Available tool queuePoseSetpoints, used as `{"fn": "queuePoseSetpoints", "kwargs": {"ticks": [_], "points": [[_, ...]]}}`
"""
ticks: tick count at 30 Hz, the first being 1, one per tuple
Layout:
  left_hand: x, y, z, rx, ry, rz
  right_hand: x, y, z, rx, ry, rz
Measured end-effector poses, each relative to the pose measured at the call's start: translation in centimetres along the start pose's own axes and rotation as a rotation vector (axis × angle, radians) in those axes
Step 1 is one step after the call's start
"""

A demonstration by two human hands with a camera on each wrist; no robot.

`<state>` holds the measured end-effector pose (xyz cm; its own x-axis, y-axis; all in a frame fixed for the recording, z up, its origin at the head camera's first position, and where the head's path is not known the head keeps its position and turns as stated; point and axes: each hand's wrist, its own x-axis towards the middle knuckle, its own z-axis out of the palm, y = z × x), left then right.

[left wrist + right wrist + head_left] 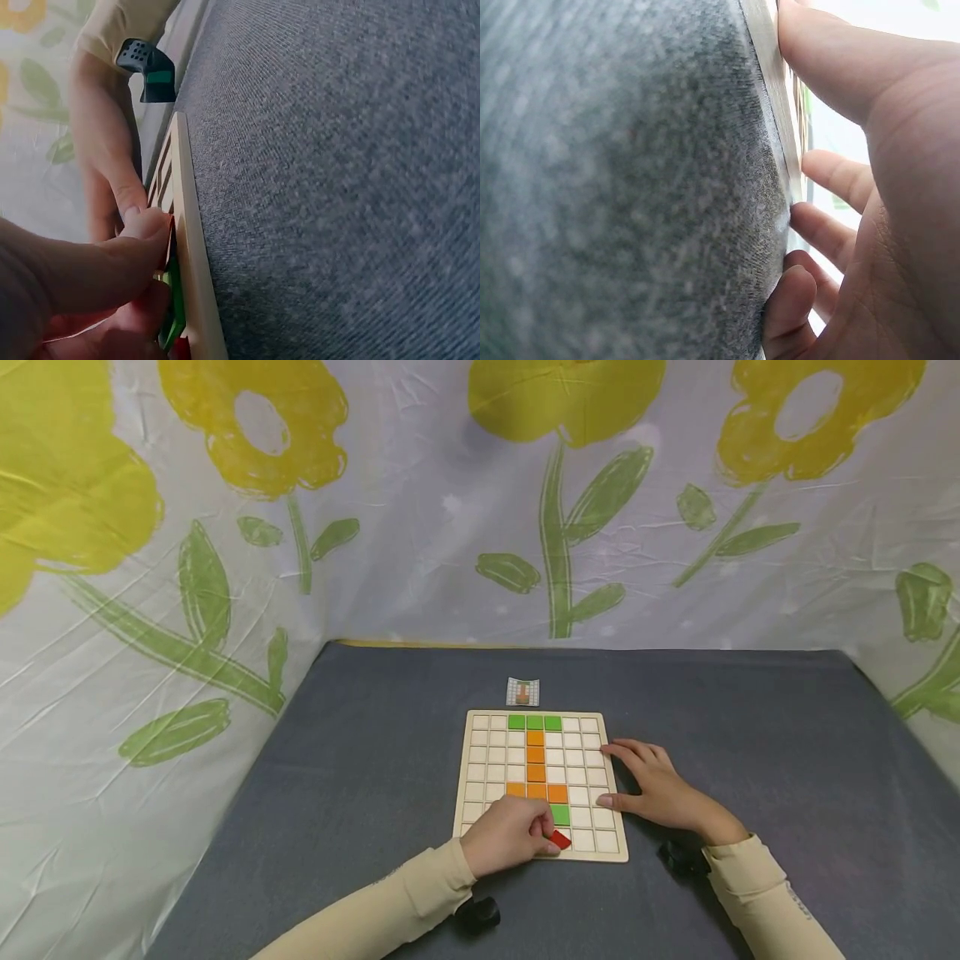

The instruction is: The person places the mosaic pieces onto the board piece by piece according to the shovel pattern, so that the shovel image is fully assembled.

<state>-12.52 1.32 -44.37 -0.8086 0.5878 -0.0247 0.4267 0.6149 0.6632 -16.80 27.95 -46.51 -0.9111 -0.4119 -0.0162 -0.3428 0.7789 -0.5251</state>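
Note:
A square wooden board (600, 857) with a grid of pale cells lies on the dark cloth. Over its lower part, my left hand (507, 835) pinches a small red tile (559, 840), which sits tilted at the fingertips. In the left wrist view, the thumb and fingers close on the red tile (171, 223) near the board's front edge (193, 247), with a green tile (174, 300) beside them. My right hand (660, 787) rests at the board's right edge, fingers spread and loosely extended; the right wrist view shows its thumb and fingertips along that edge (780, 97).
Several orange tiles (536, 756) form a column and short row, with green tiles (535, 722) along the top and another green tile (560, 814) lower down. A small printed card (522, 692) lies behind the board. A flowered curtain (420, 560) hangs behind the table.

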Motion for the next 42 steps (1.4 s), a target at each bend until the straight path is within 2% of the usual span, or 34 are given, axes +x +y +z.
{"fn": "queuePoseSetpoints", "kwargs": {"ticks": [11,20,32,39,42], "points": [[0.1,0.3,0.4,0.176,0.021,-0.003,-0.1,0.1,0.0,-0.001,0.001,-0.005],[0.0,1.1,0.8,0.321,0.036,0.055,-0.1,0.3,-0.1,-0.002,0.007,-0.019],[0.4,0.9,1.0,0.314,0.072,0.046,0.0,0.1,-0.2,0.007,0.006,-0.022],[0.5,0.4,1.0,0.323,0.128,0.045,0.0,-0.1,-0.1,0.002,0.007,-0.019],[0.5,0.1,1.0,0.334,0.123,0.047,0.0,0.0,-0.1,0.003,0.006,-0.020]]}}
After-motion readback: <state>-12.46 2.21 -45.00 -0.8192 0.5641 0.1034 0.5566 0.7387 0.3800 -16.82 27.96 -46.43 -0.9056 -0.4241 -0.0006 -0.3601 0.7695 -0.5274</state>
